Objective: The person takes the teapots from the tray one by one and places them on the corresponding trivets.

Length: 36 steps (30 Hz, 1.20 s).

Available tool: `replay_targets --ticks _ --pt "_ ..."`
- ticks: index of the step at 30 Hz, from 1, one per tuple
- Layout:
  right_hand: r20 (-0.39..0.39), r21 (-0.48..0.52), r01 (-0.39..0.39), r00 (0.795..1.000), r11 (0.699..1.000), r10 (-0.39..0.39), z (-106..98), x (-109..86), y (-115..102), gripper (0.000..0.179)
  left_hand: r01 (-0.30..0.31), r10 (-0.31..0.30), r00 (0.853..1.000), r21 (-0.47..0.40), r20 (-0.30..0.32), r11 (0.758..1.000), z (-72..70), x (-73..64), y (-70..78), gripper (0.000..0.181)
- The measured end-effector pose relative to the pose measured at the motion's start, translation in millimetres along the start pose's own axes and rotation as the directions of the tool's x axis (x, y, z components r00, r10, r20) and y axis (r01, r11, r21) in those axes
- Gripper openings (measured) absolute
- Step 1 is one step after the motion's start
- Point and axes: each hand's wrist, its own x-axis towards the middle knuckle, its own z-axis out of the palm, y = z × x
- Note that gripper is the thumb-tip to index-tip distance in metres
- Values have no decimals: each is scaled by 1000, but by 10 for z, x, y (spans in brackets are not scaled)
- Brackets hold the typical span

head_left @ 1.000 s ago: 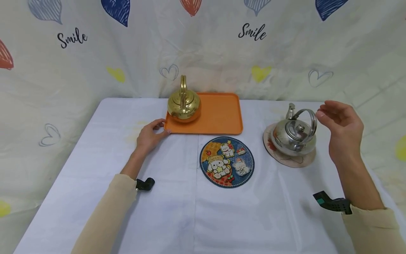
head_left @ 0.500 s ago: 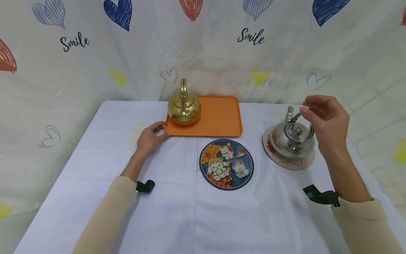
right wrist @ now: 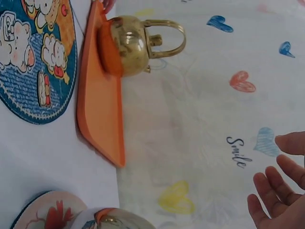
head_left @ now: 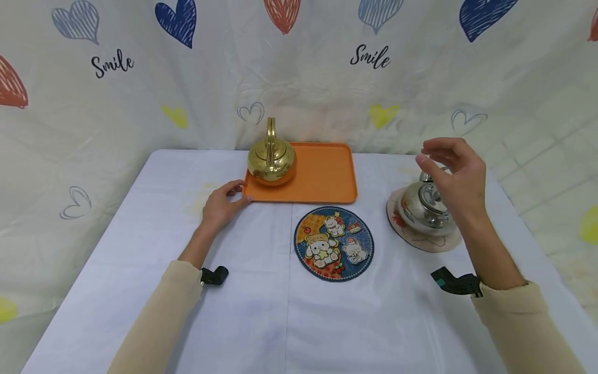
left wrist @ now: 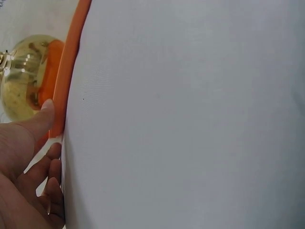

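The golden teapot point(head_left: 271, 160) stands upright on the left part of the orange tray point(head_left: 325, 176), its arched handle raised. My left hand point(head_left: 220, 209) holds the tray's near left corner, thumb at the front rim and fingers along the left side. A silver kettle point(head_left: 422, 208) rests on a round beige mat point(head_left: 405, 240) at the right. Over it hovers my right hand point(head_left: 460, 179), fingers loosely bent with nothing between them. This hand hides the kettle's handle and part of its spout. In the right wrist view the right hand's fingers point(right wrist: 271, 200) appear apart from any object.
A round blue mat with cartoon animals point(head_left: 334, 244) lies at the table's middle, just in front of the tray. The white-covered table point(head_left: 261, 322) meets a printed curtain point(head_left: 308, 93) behind the tray.
My right hand has moved left, from beside the silver kettle's handle to above the kettle. The left hand stays at the tray corner. The view has tilted slightly upward.
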Motion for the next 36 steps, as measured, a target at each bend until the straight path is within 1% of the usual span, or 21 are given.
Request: replay_targets --ticks 4,8,13,16,20,25,29,32,36 --pt "34 23 7 999 1000 -8 89 9 -20 28 -8 8 1000 2 -2 1000 3 13 -4 53" --pt "80 36 -7 997 999 4 183 7 -44 27 -8 8 1000 2 -2 1000 0 23 -8 53" --pt "155 27 -25 988 999 21 329 -4 -78 28 0 0 1000 1 2 1000 -4 19 -4 54" --pt "193 54 -48 980 997 37 420 -4 -101 29 6 -6 1000 5 -3 1000 -2 18 -11 53" --pt "206 92 -82 977 992 61 513 17 -145 29 -7 7 1000 14 -9 1000 4 22 -27 53" --pt "231 104 -104 970 989 78 618 41 -171 31 -10 10 1000 24 -17 1000 6 22 -29 53" --pt "248 120 -113 965 986 81 685 29 -176 31 -16 16 1000 15 -9 1000 9 21 -17 54" --pt "264 115 -115 961 987 82 737 21 -176 33 -25 25 1000 6 -6 1000 11 14 -9 53" --pt "291 105 -106 954 989 71 822 8 -160 35 -12 13 1000 8 -9 1000 8 2 -5 53"
